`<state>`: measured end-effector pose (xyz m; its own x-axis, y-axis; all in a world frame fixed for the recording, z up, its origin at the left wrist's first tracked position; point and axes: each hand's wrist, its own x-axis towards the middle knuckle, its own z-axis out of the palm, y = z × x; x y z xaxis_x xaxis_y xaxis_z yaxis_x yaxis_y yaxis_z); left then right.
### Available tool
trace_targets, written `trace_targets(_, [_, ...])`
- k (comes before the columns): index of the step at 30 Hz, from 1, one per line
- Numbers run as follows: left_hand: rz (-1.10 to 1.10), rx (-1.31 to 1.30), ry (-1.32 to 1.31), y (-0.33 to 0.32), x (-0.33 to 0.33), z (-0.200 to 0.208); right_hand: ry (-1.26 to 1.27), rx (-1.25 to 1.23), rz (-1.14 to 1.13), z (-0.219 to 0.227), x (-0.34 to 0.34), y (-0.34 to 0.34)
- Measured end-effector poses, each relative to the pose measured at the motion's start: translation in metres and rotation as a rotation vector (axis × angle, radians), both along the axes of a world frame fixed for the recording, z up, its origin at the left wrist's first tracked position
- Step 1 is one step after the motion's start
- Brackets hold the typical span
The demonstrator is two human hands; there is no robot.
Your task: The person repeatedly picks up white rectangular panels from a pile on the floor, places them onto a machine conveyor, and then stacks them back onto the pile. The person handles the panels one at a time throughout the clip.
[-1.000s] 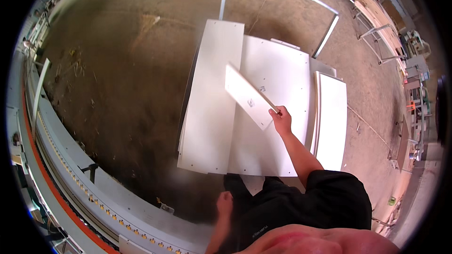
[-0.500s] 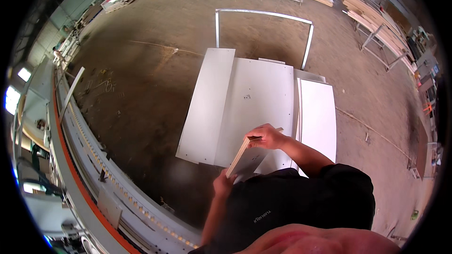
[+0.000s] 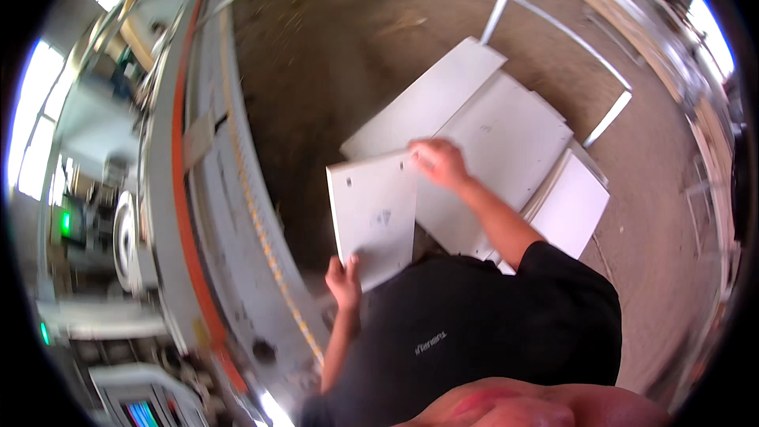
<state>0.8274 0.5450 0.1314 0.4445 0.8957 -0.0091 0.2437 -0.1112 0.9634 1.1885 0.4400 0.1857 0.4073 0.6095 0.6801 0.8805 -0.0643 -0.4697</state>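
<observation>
A white rectangular board (image 3: 374,209) is held up in front of my body, its broad face tilted into view. Small dark holes show near its top edge, and a dark printed mark sits on its middle. My left hand (image 3: 345,281) grips the lower left edge, thumb over the face. At the upper right corner, my right hand (image 3: 439,163) has its fingers closed over the top edge. Behind the held board lie larger white panels (image 3: 498,138) in a stack, partly hidden by it and by my right forearm.
To the left runs a long machine bed (image 3: 237,158) with an orange strip (image 3: 180,182). A control screen (image 3: 142,413) glows at lower left. A pale metal frame (image 3: 565,34) rises beyond the stack. Long boards (image 3: 609,4) lie at the far right.
My view and body have turned left toward the machine. The held board, earlier seen nearly edge-on above the stack, has moved left and now shows its broad face. Both hands keep hold.
</observation>
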Motion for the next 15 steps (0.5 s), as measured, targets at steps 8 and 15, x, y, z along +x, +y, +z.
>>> trace_targets(8, [0.508,-0.331,-0.293,0.003,-0.106,0.011,0.816,-0.47,0.237,-0.1,-0.081,0.031])
trace_targets(15, [0.861,-0.455,-0.44,-0.007,-0.209,-0.015,0.866,-0.802,0.723,-0.068,-0.305,0.077])
